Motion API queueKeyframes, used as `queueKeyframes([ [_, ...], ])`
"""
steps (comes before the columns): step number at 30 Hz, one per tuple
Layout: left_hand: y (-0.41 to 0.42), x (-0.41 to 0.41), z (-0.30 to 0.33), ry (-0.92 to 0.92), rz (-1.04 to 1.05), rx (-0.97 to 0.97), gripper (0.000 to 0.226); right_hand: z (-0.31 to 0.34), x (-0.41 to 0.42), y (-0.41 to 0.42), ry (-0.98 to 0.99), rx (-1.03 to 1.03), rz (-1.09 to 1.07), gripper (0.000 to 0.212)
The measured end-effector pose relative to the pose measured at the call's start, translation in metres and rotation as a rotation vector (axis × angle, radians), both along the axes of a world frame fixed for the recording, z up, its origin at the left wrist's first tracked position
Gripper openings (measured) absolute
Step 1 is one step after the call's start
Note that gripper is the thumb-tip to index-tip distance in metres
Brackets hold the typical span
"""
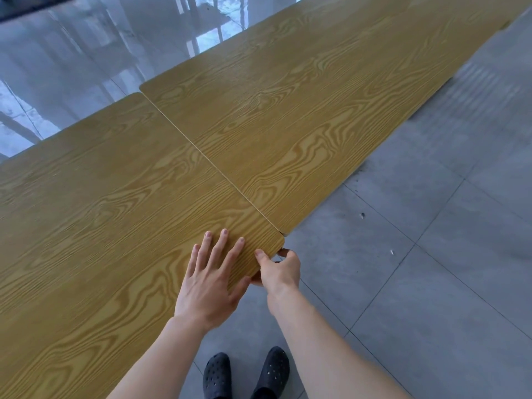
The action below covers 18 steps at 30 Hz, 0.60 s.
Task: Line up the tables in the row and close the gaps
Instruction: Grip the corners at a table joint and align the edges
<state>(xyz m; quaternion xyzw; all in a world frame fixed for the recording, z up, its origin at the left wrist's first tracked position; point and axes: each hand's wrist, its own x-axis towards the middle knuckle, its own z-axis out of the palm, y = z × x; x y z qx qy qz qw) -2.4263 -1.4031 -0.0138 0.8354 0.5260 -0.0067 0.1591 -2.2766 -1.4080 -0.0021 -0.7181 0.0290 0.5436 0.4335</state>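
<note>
Right hand (277,269) pinching wood-grain table (115,226) corner — seam tight

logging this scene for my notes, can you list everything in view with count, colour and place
near table: 1, yellow-brown wood grain, left and centre foreground
next table: 1, same wood grain, butted against it, offset away from the person
further tabletop: at least 1, same wood grain, top right
floor: grey tiles on the right, glossy and reflective top left
shoes: 2, dark, perforated, bottom centre
left hand: flat on the near table's corner
right hand: gripping that corner's edge
</note>
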Motion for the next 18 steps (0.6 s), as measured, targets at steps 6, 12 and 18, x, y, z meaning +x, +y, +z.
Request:
queueKeyframes([
  [6,0.001,-0.001,-0.004,0.014,-0.012,0.036,0.074,0.003,0.004,0.003,0.017,-0.026,-0.009,0.038],
  [12,0.004,-0.004,-0.01,0.043,-0.031,0.042,0.074,0.004,0.0,0.007,-0.029,-0.039,-0.011,0.038],
  [18,0.0,0.0,-0.007,0.018,0.011,0.03,0.075,0.008,0.007,-0.001,-0.352,-0.068,0.394,0.048],
])
